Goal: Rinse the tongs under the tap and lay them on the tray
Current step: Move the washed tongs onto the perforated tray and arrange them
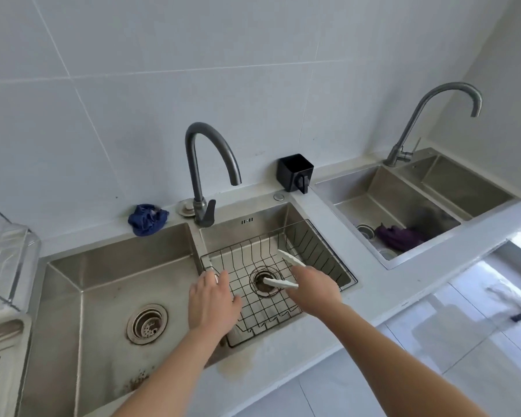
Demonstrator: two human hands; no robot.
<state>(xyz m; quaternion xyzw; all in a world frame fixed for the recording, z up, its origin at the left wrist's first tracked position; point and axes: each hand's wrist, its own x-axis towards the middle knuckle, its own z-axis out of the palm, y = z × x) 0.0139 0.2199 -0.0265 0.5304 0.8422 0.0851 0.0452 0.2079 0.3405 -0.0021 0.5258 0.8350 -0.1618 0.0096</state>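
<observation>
**Desk:** Start at the fingers. What have you got?

**Me:** My right hand [315,288], centre of the frame, has its fingers wrapped around the hinge end of the white tongs [285,270]. The two arms splay out from the grip, one reaching up toward the middle of the frame, one pointing left across the drain. My left hand [212,299] holds nothing: fingers loosely together, palm down, fingertips at the left rim of the wire basket [322,251]; I can't tell whether they touch it.

**Desk:** And the tongs, where exactly?

**Me:** Held low over the wire basket, which sits in the right-hand bowl of the double sink [118,266], just above the drain. The dark tap [206,167] curves over that bowl, upper centre, with its spout above and behind the tongs.

**Desk:** Water running?

**Me:** I see no stream, and the lever looks down. So I'd judge the rinse not begun: the tap has to be opened and the tongs lifted under the spout.

**Desk:** Then the tray?

**Me:** The perforated tray [0,350] sits at the lower left edge of the frame, on the counter [388,284] past the left bowl, well apart from the tongs. That carry is all left to do.
</observation>
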